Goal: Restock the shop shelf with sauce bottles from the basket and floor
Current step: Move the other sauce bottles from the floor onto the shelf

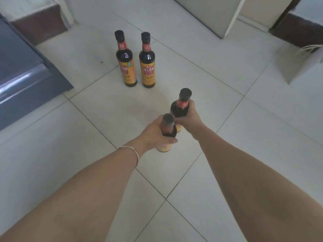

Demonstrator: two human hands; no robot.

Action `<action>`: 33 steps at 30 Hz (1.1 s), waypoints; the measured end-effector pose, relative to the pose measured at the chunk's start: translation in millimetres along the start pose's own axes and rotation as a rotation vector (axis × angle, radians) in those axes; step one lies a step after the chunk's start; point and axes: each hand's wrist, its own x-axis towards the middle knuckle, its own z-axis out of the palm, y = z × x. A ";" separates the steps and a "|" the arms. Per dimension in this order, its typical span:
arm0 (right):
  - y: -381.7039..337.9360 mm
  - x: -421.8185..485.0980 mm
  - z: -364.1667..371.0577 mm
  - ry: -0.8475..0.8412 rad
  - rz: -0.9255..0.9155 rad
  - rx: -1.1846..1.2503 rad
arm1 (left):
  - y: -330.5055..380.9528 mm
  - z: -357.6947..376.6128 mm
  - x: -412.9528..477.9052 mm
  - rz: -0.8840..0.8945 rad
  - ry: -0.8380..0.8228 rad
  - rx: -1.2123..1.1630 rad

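Left hand [153, 135] gripped the near bottle [168, 130] at its shoulder, frame center; right hand [187, 117] gripped the second bottle [181, 105] just above it, the two close together. Two more bottles [136, 60] stood upright, side by side, on the tiled floor [227, 84], upper center. Bracelet [133, 151] sat on the left wrist.

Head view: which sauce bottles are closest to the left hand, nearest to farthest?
1. Left-hand bottle, gripped by the left hand.
2. Right-hand bottle, just ahead-right, in the right hand.
3. Left standing bottle and right standing bottle, ahead on the floor; too close to call.
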 end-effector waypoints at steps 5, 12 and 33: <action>-5.0 -2.3 -0.2 0.077 -0.011 -0.157 | 4.6 0.0 -2.5 -0.007 0.011 0.013; -47.1 -67.7 -19.4 0.124 0.059 -0.232 | 57.7 -24.3 -63.9 -0.096 0.068 0.143; -475.7 -303.8 -129.0 -0.044 -0.229 -0.313 | 412.9 -212.1 -348.4 -0.095 0.368 0.077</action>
